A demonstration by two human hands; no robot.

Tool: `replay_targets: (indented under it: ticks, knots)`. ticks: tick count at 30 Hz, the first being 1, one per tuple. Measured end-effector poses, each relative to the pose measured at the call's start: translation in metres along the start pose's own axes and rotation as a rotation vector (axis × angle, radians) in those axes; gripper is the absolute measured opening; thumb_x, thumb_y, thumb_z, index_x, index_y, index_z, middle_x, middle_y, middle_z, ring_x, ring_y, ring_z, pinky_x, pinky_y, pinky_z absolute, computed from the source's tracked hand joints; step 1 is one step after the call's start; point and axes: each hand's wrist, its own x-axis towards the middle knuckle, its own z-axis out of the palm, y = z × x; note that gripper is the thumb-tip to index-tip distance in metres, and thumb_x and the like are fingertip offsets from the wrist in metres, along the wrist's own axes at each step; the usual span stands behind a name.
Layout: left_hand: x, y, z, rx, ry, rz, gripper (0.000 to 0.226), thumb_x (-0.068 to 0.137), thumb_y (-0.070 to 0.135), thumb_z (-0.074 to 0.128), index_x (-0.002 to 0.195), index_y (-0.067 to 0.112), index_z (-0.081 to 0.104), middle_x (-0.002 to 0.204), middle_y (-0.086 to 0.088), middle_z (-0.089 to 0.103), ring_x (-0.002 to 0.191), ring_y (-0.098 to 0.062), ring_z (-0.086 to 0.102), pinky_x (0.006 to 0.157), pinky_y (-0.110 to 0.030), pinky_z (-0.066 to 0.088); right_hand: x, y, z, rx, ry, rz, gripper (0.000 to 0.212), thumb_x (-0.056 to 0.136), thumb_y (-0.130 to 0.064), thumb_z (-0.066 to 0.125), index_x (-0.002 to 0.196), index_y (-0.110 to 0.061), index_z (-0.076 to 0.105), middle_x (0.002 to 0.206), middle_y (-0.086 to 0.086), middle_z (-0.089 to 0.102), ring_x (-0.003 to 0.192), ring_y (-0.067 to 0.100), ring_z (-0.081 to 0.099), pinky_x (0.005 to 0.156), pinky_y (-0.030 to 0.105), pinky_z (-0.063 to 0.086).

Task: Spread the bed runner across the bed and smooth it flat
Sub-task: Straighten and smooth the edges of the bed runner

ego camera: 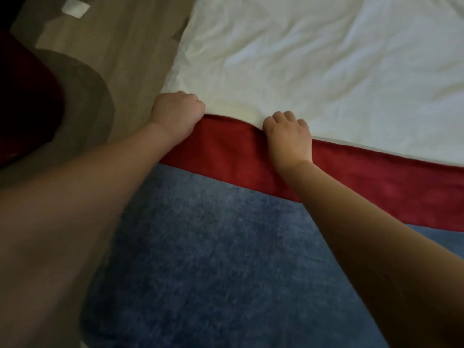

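The bed runner (206, 247) is blue velvet with a red band (233, 156) along its far edge. It lies over the near part of the bed, on a wrinkled white sheet (313, 66). My left hand (178, 114) is curled around the runner's red edge at the bed's left corner. My right hand (288, 134) is also closed on the red edge, a hand's width to the right. Both sets of fingers are tucked over the edge where red meets white. The runner stretches off to the right past the frame.
A wood-look floor (120, 46) runs along the bed's left side. A dark red rounded piece of furniture (27, 96) stands at the far left on a grey round base. A small white square (75, 7) lies on the floor at the top left.
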Motion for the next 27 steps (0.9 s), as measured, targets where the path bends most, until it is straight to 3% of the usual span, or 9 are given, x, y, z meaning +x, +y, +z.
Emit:
replay_targets:
  ticks: [5,9,14,16,20,23,27]
  knots:
    - [0.012,0.001,0.005,0.073,0.026,-0.014,0.021,0.078,-0.004,0.052,0.096,0.001,0.061,0.101,-0.015,0.061,0.099,-0.036,0.054,0.061,-0.034,0.033,0.02,0.004,0.007,0.047,-0.058,0.075,0.023,0.086,0.001,0.043,0.104,-0.005,0.056,0.106,0.015,0.059,0.099,0.034,0.052,0.07,0.036,0.032]
    - [0.025,-0.005,0.002,0.055,0.099,-0.068,0.021,0.073,-0.008,0.053,0.092,-0.001,0.058,0.097,-0.018,0.06,0.098,-0.038,0.052,0.063,-0.036,0.029,0.032,0.015,0.008,0.056,0.015,0.189,0.02,0.089,-0.005,0.044,0.103,-0.007,0.058,0.104,0.014,0.059,0.097,0.035,0.053,0.078,0.04,0.036]
    - [0.033,0.005,-0.002,-0.043,0.06,-0.092,0.021,0.074,-0.004,0.056,0.094,0.001,0.059,0.1,-0.019,0.06,0.098,-0.038,0.053,0.075,-0.042,0.04,0.032,0.023,0.01,0.159,-0.067,0.1,0.021,0.096,-0.02,0.041,0.107,-0.01,0.055,0.108,0.013,0.059,0.1,0.035,0.052,0.086,0.043,0.037]
    - [0.031,0.015,-0.005,-0.154,0.113,-0.057,0.017,0.079,0.006,0.053,0.094,0.004,0.058,0.098,-0.017,0.059,0.094,-0.037,0.054,0.074,-0.043,0.042,0.022,0.036,0.007,0.19,-0.038,0.065,0.021,0.094,-0.025,0.046,0.108,-0.011,0.053,0.108,0.012,0.058,0.1,0.035,0.053,0.084,0.044,0.039]
    - [0.034,0.045,-0.011,-0.229,0.142,0.19,0.026,0.087,0.033,0.054,0.098,0.01,0.059,0.098,-0.011,0.06,0.091,-0.032,0.056,0.073,-0.04,0.045,-0.018,0.084,0.005,0.083,-0.018,0.068,0.021,0.094,-0.026,0.048,0.105,-0.009,0.055,0.103,0.015,0.057,0.096,0.036,0.052,0.079,0.045,0.039]
    - [0.046,0.061,-0.014,-0.201,0.136,0.251,0.022,0.092,0.031,0.052,0.101,0.013,0.06,0.101,-0.009,0.062,0.095,-0.032,0.056,0.075,-0.041,0.044,-0.045,0.123,0.007,0.019,-0.047,0.099,0.024,0.097,-0.026,0.045,0.104,-0.007,0.057,0.101,0.017,0.057,0.094,0.037,0.051,0.079,0.046,0.038]
    - [0.067,0.069,-0.019,-0.073,0.1,0.197,0.02,0.095,0.026,0.051,0.101,0.015,0.066,0.103,-0.012,0.065,0.098,-0.034,0.057,0.079,-0.04,0.04,-0.029,0.149,0.011,0.112,-0.035,0.177,0.031,0.099,-0.033,0.038,0.09,-0.012,0.059,0.098,0.015,0.062,0.095,0.037,0.055,0.08,0.043,0.036]
